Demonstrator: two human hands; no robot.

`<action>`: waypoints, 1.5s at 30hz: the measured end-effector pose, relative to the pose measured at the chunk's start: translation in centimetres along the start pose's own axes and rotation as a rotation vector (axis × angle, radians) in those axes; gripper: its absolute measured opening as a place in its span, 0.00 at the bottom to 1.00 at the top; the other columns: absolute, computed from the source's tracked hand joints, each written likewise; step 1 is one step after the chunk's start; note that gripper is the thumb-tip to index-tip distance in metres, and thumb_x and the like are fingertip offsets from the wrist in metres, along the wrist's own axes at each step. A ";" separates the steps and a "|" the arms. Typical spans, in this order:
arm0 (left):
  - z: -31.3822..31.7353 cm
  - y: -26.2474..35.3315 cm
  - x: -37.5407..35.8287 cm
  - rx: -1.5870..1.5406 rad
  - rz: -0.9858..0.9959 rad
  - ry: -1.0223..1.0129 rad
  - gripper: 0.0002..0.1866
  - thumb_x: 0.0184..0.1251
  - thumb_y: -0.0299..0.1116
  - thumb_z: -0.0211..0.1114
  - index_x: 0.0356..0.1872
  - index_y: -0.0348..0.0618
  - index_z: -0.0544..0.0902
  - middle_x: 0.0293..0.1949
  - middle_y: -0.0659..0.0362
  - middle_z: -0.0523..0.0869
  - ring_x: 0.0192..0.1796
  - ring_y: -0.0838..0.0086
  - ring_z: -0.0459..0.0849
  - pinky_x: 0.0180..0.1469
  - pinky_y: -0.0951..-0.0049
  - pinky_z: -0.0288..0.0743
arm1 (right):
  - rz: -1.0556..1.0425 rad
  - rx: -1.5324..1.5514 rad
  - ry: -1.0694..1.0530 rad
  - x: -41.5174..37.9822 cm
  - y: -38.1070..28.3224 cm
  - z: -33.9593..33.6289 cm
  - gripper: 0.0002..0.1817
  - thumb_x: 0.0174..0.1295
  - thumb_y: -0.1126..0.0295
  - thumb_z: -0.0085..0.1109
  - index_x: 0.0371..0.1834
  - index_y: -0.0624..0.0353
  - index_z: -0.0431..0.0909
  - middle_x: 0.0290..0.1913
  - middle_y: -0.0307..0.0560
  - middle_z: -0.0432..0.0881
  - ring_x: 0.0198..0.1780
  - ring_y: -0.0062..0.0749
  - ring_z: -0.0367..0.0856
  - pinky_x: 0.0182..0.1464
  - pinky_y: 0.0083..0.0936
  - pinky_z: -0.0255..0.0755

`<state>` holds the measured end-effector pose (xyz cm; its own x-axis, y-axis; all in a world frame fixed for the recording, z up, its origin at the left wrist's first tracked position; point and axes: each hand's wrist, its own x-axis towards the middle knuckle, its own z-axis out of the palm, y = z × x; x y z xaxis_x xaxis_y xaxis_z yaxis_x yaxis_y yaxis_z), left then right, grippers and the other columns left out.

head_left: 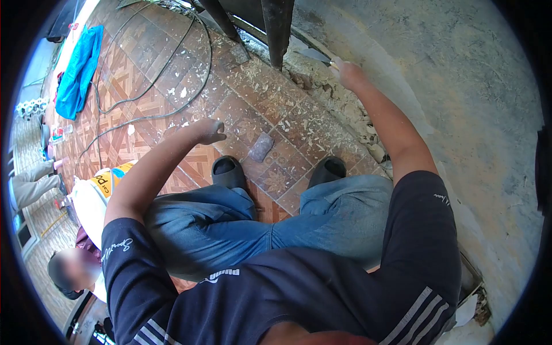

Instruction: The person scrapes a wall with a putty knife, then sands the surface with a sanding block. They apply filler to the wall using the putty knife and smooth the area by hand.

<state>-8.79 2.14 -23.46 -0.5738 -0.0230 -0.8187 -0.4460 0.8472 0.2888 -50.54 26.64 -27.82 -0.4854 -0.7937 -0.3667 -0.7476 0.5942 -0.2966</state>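
At the upper right, my right hand is closed around the light handle of a flat-bladed scraper. Its metal blade points left, over the broken strip where tiled floor meets grey concrete. My left hand hovers over the tiles in front of my left foot, loosely curled with thumb and fingers apart and nothing visible in it. Between my feet lies a small greyish-purple block. Pale chips and flakes litter the tiles around it.
Dark metal posts stand close left of the blade. A dark cable loops across the tiles. A blue sheet lies far left. Beside my left arm are a white-and-yellow container and a person in a cap. Rough concrete spreads right.
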 end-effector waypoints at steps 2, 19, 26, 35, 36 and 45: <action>0.0 0.1 -0.1 -0.012 -0.009 -0.006 0.24 0.68 0.52 0.61 0.52 0.42 0.83 0.49 0.43 0.87 0.54 0.47 0.84 0.56 0.52 0.77 | 0.012 0.011 0.000 1.1 -1.1 0.0 0.18 0.74 0.55 0.49 0.55 0.57 0.73 0.48 0.62 0.84 0.51 0.62 0.82 0.52 0.53 0.75; 0.6 0.6 -0.4 -0.034 -0.038 -0.085 0.24 0.67 0.50 0.63 0.51 0.40 0.83 0.48 0.40 0.86 0.54 0.47 0.84 0.57 0.53 0.76 | -0.005 -0.001 0.139 8.0 1.2 2.0 0.23 0.77 0.48 0.42 0.53 0.57 0.75 0.45 0.62 0.85 0.47 0.62 0.84 0.49 0.56 0.76; 0.4 0.5 0.8 -0.043 -0.046 -0.089 0.23 0.69 0.51 0.61 0.53 0.43 0.82 0.47 0.41 0.87 0.52 0.47 0.85 0.57 0.53 0.76 | 0.114 0.009 0.088 3.7 3.5 1.6 0.23 0.78 0.48 0.40 0.54 0.56 0.73 0.44 0.63 0.86 0.47 0.61 0.84 0.49 0.54 0.77; -0.5 -0.4 3.5 -0.045 0.029 -0.013 0.24 0.69 0.50 0.62 0.54 0.41 0.82 0.46 0.41 0.87 0.51 0.47 0.85 0.55 0.53 0.77 | 0.201 -0.071 0.099 -4.2 9.1 1.9 0.21 0.76 0.47 0.43 0.50 0.52 0.74 0.40 0.64 0.86 0.45 0.63 0.84 0.47 0.55 0.77; -0.5 -0.3 3.7 -0.042 0.047 0.012 0.24 0.68 0.50 0.62 0.54 0.41 0.82 0.45 0.41 0.88 0.49 0.47 0.86 0.54 0.54 0.78 | 0.218 -0.070 0.094 -4.8 9.8 2.5 0.20 0.76 0.47 0.43 0.50 0.52 0.74 0.40 0.64 0.86 0.45 0.63 0.84 0.47 0.55 0.77; -1.9 1.2 4.0 0.027 0.054 -0.045 0.24 0.69 0.52 0.62 0.52 0.41 0.82 0.47 0.41 0.87 0.52 0.46 0.85 0.55 0.52 0.77 | 0.390 -0.114 0.032 -14.3 15.1 2.2 0.22 0.75 0.47 0.45 0.52 0.54 0.75 0.44 0.64 0.85 0.49 0.62 0.83 0.51 0.55 0.75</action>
<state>-12.97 2.09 -25.43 -0.5645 0.0463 -0.8241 -0.3963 0.8606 0.3198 -53.96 47.23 -29.00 -0.7550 -0.5164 -0.4042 -0.5493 0.8346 -0.0403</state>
